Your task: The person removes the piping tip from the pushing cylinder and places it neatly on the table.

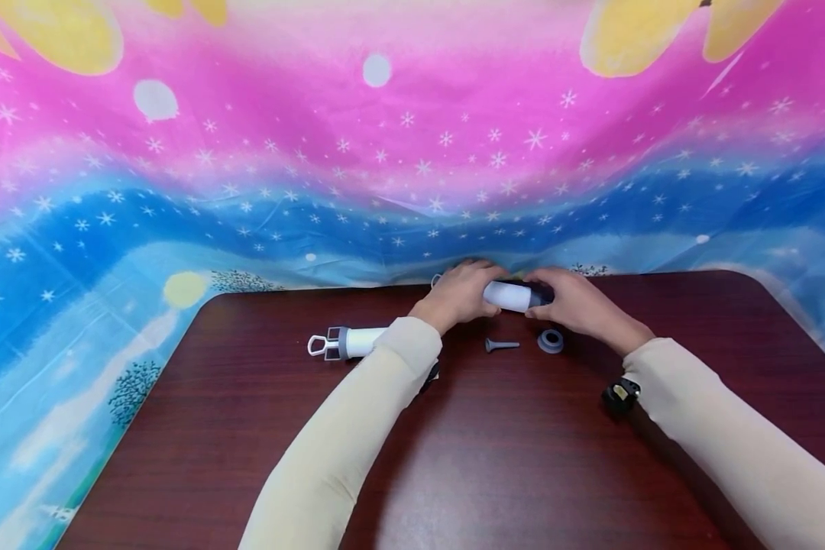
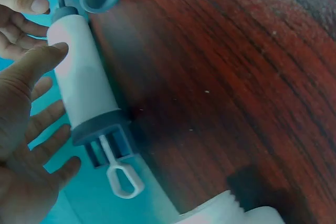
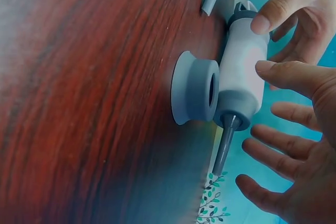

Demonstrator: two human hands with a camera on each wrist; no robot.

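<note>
A large white syringe-like tube (image 1: pixel 509 296) lies along the table's far edge, with grey end collars, a slim grey nozzle (image 3: pixel 227 142) and a white ring-ended plunger (image 2: pixel 125 179). Around its plunger half is my left hand (image 1: pixel 462 292), thumb over the white barrel, fingers loosely spread along the far side. My right hand (image 1: pixel 577 299) is at the nozzle end; its thumb tip overlaps the barrel while the other fingers stay spread beside it. Nearer me lie a loose grey nozzle (image 1: pixel 502 345) and a flared grey ring (image 1: pixel 551 341).
A second white tube (image 1: pixel 364 343) with a ring-ended plunger lies to the left, partly hidden by my left sleeve (image 1: pixel 412 344). The dark brown wooden table (image 1: pixel 522 458) meets a patterned cloth (image 1: pixel 412 191) hanging behind its far edge.
</note>
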